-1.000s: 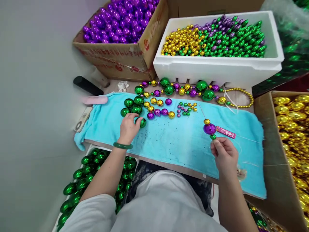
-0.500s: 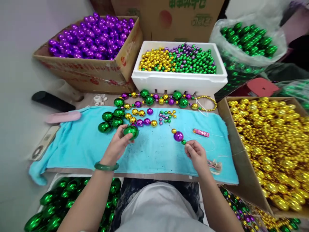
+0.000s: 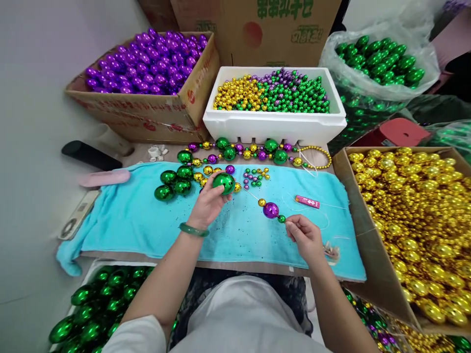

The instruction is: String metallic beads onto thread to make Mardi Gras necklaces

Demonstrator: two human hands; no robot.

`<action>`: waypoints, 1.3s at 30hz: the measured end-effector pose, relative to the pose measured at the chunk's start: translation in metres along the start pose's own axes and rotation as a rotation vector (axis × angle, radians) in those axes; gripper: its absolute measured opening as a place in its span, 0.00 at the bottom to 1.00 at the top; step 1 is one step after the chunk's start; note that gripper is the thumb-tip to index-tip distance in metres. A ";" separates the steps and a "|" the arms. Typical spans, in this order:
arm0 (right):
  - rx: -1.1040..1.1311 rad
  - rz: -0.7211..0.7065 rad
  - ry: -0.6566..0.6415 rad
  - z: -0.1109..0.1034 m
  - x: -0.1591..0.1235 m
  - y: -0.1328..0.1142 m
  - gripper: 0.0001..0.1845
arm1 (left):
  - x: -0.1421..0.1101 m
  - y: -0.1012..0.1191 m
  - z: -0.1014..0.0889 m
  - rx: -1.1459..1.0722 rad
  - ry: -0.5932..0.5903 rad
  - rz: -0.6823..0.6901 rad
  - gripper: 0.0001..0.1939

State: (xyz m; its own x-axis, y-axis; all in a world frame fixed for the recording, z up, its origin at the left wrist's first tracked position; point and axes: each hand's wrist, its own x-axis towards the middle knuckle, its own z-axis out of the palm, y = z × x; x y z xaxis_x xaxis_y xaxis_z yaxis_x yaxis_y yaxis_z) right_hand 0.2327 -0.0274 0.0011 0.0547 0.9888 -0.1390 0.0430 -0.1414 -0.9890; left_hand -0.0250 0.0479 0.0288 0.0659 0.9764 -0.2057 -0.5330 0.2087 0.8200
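Left hand (image 3: pixel 208 205): curled round the large green bead (image 3: pixel 223 184), near the thread's free end.
Right hand (image 3: pixel 305 238): pinched closed on the thread (image 3: pixel 250 193), beside the small green bead (image 3: pixel 281 218).
Bead and thread: held apart; seemingly wanting steady fingers.

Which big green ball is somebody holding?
The big green ball gripped in the left hand; the four loose green balls farther left lie on the blue towel.

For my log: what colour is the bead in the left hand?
Shiny green. The bead in the left hand shows best in the head view.
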 end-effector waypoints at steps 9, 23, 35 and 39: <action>-0.047 -0.045 -0.028 0.002 -0.001 -0.001 0.16 | -0.002 0.001 -0.002 0.050 -0.047 0.020 0.27; -0.093 -0.072 -0.068 0.007 0.000 0.006 0.15 | -0.016 -0.007 0.010 0.185 -0.170 0.119 0.32; 0.028 0.021 -0.063 0.013 0.003 0.014 0.17 | -0.026 -0.009 0.017 0.198 -0.230 0.246 0.35; 0.085 0.047 -0.087 0.011 0.006 0.017 0.16 | -0.029 -0.008 0.019 0.163 -0.256 0.217 0.34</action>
State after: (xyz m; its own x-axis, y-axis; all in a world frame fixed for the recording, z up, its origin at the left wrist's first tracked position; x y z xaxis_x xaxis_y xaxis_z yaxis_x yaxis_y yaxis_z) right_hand 0.2227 -0.0235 -0.0168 -0.0324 0.9821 -0.1857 -0.0423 -0.1870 -0.9815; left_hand -0.0064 0.0190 0.0380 0.1854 0.9770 0.1056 -0.4182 -0.0189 0.9082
